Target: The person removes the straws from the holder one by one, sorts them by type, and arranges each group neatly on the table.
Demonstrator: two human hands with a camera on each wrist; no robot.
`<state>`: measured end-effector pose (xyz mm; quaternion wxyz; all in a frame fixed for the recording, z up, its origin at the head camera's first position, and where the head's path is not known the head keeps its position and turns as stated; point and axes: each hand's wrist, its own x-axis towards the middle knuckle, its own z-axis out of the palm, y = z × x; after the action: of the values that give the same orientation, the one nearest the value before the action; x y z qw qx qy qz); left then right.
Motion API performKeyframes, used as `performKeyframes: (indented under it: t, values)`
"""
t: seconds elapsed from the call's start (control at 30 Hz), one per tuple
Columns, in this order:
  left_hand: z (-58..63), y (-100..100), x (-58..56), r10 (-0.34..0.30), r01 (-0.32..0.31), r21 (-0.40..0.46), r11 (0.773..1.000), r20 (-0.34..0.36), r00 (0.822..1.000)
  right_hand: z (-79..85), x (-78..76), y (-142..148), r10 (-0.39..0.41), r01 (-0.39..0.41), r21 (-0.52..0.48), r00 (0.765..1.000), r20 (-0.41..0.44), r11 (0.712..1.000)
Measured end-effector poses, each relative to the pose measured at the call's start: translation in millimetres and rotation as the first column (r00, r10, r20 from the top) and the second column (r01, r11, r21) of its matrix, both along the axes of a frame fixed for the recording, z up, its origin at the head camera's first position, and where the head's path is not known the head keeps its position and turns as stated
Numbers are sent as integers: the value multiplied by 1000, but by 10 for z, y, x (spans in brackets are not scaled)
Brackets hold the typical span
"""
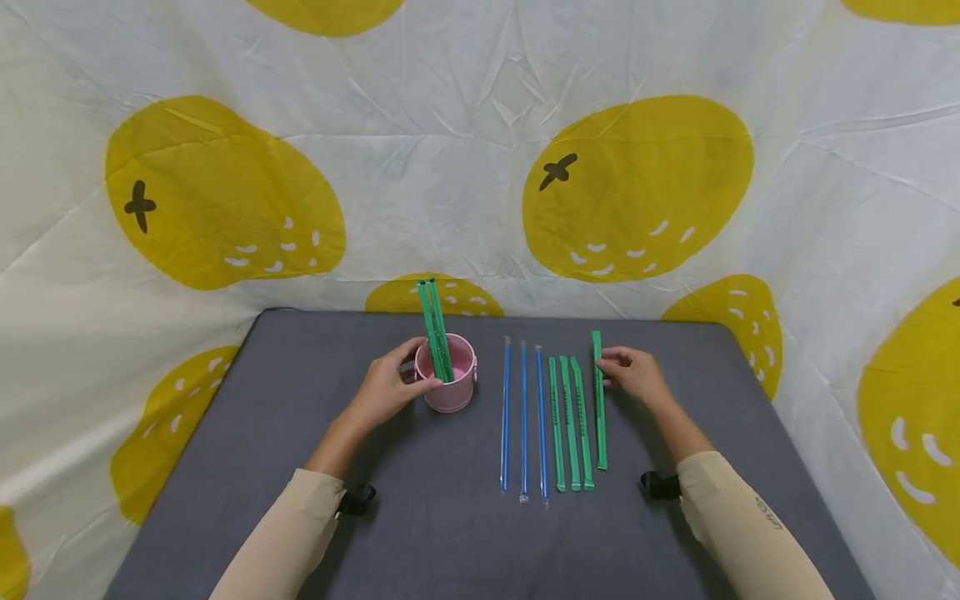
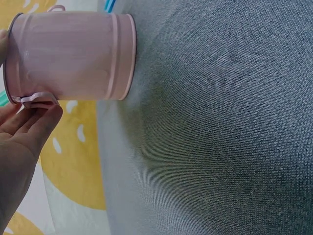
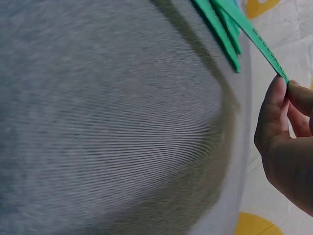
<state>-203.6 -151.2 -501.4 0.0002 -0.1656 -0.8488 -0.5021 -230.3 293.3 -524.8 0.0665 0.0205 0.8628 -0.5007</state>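
Note:
My left hand [image 1: 387, 385] holds a small pink bucket [image 1: 450, 400] by its side, thumb at the rim. In the left wrist view, fingers of the left hand [image 2: 24, 139] touch a side lug of the bucket [image 2: 73, 56]. Two green paper-wrapped straws [image 1: 437, 329] stand in it, leaning to the left. My right hand [image 1: 636, 375] pinches another green wrapped straw [image 1: 601, 425] near its upper part. From the right wrist, thumb and fingertip of the right hand [image 3: 288, 156] meet on this straw [image 3: 261, 46], which slants over other green straws [image 3: 217, 36].
Left of the pinched straw, three green wrapped straws [image 1: 571, 425] lie in a row on the grey table [image 1: 465, 533]. Beside them lie three blue straws [image 1: 523, 417] in clear wrappers. A white cloth with yellow fruit prints [image 1: 450, 200] hangs behind the table.

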Motion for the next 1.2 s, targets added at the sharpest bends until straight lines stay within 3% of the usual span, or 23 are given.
performKeyframes:
  t: [0.43, 0.83, 1.2]
  values:
    - [-22, 6, 5, -3, 3, -8, 1000, 13, 1000, -102, 155, -33, 13, 1, -84, 985, 171, 996]
    - [-7, 11, -3, 0, 0, -5, 1000, -6, 1000, -132, 150, -98, -19, 14, 35, 988, 156, 999]
    - [1, 6, 11, -1, 1, 4, 1000, -6, 1000, -103, 110, -150, 0, -17, 117, 989, 145, 993]
